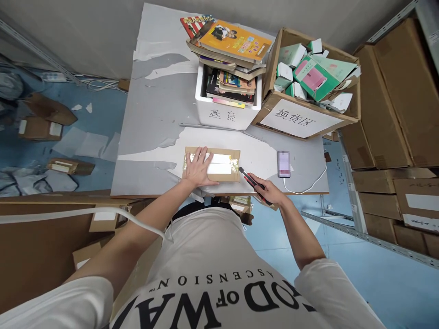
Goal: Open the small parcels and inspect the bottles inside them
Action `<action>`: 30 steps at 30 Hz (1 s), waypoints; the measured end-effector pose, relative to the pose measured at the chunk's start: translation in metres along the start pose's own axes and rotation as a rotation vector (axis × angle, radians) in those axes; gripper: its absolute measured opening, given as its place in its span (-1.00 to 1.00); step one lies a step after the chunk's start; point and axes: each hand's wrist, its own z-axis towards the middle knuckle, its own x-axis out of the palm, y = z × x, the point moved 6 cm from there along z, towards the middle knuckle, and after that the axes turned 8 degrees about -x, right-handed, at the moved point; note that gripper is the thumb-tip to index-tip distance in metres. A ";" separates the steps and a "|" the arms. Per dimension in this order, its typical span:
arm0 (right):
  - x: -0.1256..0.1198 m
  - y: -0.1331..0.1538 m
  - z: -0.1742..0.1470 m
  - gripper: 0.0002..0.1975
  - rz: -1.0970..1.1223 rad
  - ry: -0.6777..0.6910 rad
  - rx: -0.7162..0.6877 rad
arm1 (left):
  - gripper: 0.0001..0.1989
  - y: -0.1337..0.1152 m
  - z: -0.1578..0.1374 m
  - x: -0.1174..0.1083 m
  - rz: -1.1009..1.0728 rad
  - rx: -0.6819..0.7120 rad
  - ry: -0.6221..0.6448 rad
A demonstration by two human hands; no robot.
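Looking at a flat brown carton [223, 177], lying near the front edge of the table [154, 105], on a white patch of its torn grey covering. Seeing shiny tape at both carton ends, plus white labelling between. Pressing on the carton's left part with the left hand [196, 171], palm down, with fingers spread apart. Gripping a black box cutter [250, 181] in the right hand [269, 189], with fingers clamped round the handle. Pointing its blade end at the carton's right, taped end; not managing to tell touching from just beside. Spotting a phone [283, 163] to the right, lying screen up, plugged into a white cable [310, 188]. Going further back, seeing a white bin [228, 118] with books [235, 41] piling above the rim, standing close beside a cardboard box [270, 73] full of small green and white boxes [315, 77]. Moving outward, seeing large cartons [391, 91] stacking up on the right, packages [41, 128] lying on blue floor to the left.
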 end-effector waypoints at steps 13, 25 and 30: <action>-0.030 -0.033 -0.020 -0.39 -0.146 -0.197 0.070 | 0.19 -0.001 -0.002 0.003 -0.011 0.037 -0.003; 0.011 -0.136 0.036 -0.42 -0.681 -0.581 0.428 | -0.63 -0.003 -0.028 0.015 -0.121 0.275 -0.124; 0.014 -0.133 0.036 -0.41 -0.730 -0.610 0.365 | -0.56 -0.002 -0.041 0.025 -0.135 0.315 -0.128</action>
